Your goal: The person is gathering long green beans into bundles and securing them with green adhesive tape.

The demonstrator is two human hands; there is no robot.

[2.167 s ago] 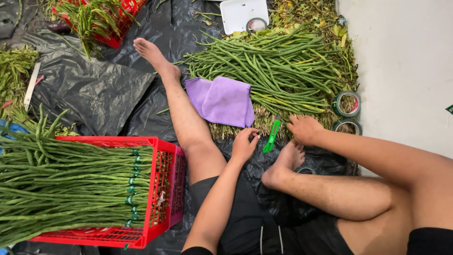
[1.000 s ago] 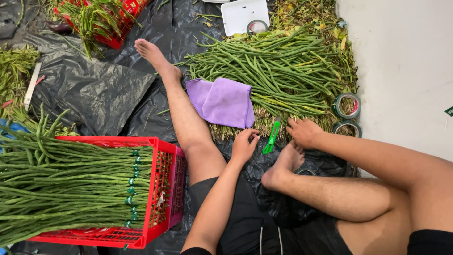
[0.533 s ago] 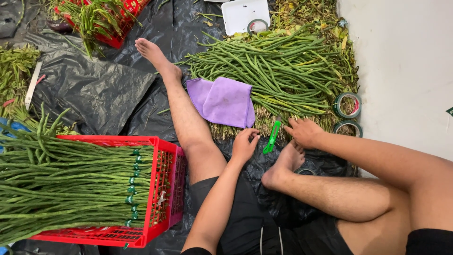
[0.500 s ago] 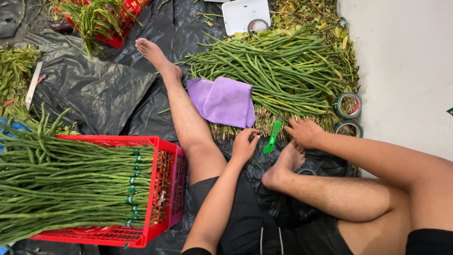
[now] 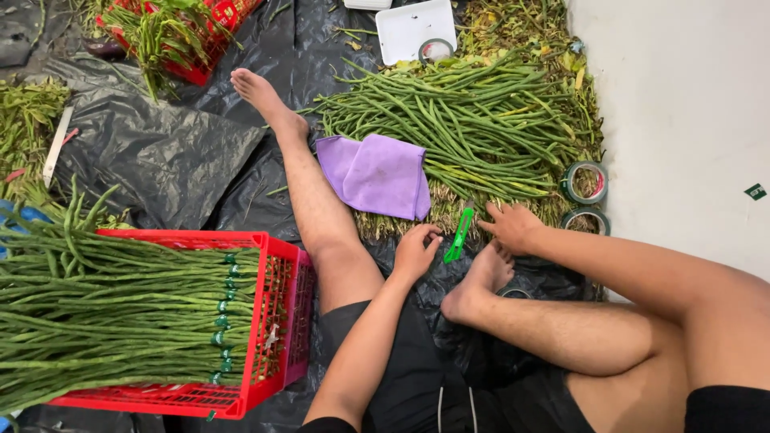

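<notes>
Left hand (image 5: pixel 415 252) loosely curled beside green cutter (image 5: pixel 459 236), holding nothing; right hand (image 5: pixel 511 226) fingers spread on long beans (image 5: pixel 457 128). Gather stems even, grip firmly.

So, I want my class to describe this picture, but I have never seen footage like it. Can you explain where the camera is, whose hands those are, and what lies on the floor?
The camera sits on the person's head and looks straight down, so you see their own arms and bare legs from above. They sit on black plastic sheeting spread over the floor. The left hand and the right hand rest near the front edge of a loose pile of long green beans, either side of a small green cutter. Neither hand clearly holds anything. A purple cloth lies on the pile. To the left, a red crate holds bundled beans. Two rolls of green tape sit by the wall, and a white tray lies at the top.
</notes>
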